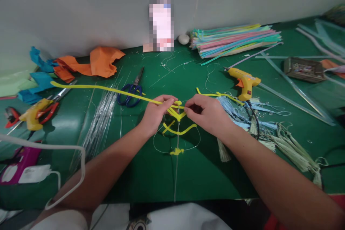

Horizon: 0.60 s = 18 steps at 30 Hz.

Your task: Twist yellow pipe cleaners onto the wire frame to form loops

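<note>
A long yellow pipe cleaner (107,89) runs from the far left into my left hand (157,112), whose thumb and fingers pinch it. My right hand (206,110) is closed at the right side of the same yellow work, its fingertips on a short yellow end. Between the hands, bent yellow pieces meet in a V on a thin wire frame (200,140). Lower on that frame sit a curved yellow pipe cleaner (183,133) and a small yellow knot (177,151). A thin straight stem (176,179) extends down toward the table's front edge.
Blue-handled scissors (132,91) and a bundle of wires (101,115) lie left. At right are a yellow glue gun (244,82), tassels (293,147) and a small box (304,69). Coloured pipe cleaners (234,41) lie behind. Another glue gun (33,113) and a white cable (83,161) are at left.
</note>
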### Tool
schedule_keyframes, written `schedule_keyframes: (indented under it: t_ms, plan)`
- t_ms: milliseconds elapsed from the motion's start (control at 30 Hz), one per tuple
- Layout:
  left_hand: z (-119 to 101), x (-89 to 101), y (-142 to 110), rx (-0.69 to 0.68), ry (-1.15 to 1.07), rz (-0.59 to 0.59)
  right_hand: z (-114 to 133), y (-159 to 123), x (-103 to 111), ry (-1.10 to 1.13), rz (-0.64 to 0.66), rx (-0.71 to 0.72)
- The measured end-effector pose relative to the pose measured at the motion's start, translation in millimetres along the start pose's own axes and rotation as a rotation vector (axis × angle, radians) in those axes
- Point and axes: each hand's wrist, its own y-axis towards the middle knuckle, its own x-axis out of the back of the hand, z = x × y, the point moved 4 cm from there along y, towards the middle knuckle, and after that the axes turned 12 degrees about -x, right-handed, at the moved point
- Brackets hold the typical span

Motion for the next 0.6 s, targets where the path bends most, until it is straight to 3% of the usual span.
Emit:
schedule_keyframes:
  t_ms: [200,367,600]
  plan:
    - [-7.5,-0.4,-1.4,-0.063,0.127,0.091,-5.7,1.5,1.5,0.112,-0.032,-0.135]
    - [-9.9,-4.1,-4.2,0.068,0.053,0.188,-8.1,2.1,0.7,0.087,-0.049,-0.150]
    - [-4.6,1.6,-2.3,0.044,0.104,0.171,-15.2,3.8,8.2,0.021,-0.122,-0.267]
